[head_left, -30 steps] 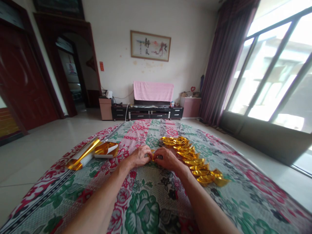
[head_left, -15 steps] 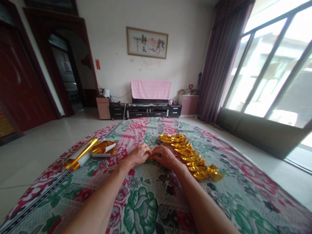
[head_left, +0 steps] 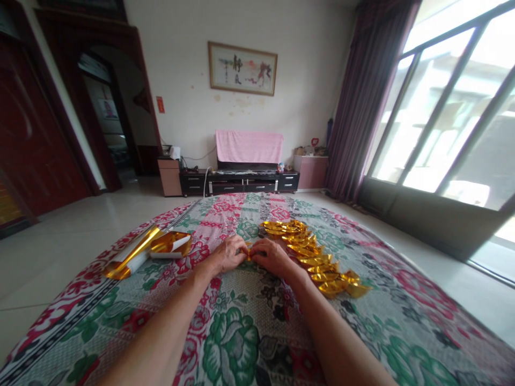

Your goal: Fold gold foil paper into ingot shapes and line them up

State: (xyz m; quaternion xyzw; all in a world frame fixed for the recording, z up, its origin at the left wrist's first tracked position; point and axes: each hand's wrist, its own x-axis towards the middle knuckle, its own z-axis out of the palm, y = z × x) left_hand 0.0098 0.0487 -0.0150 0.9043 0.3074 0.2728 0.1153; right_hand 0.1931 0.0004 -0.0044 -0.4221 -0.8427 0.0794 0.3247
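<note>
Floral bedspread (head_left: 233, 343) is carrying everything. Both hands, left hand (head_left: 229, 254) and right hand (head_left: 272, 257), are pinching one gold foil piece (head_left: 249, 252) together. Folded gold pieces (head_left: 309, 257) are lying just beside the right hand.

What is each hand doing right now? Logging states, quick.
Left hand: fingers closed on the gold foil piece.
Right hand: fingers closed on the same gold foil piece.

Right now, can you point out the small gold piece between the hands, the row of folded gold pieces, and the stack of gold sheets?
small gold piece (head_left: 249, 252), head view, sliver showing between both hands.
row of folded gold pieces (head_left: 311, 258), head view, middle of the row.
stack of gold sheets (head_left: 171, 244), head view, top sheet.
</note>
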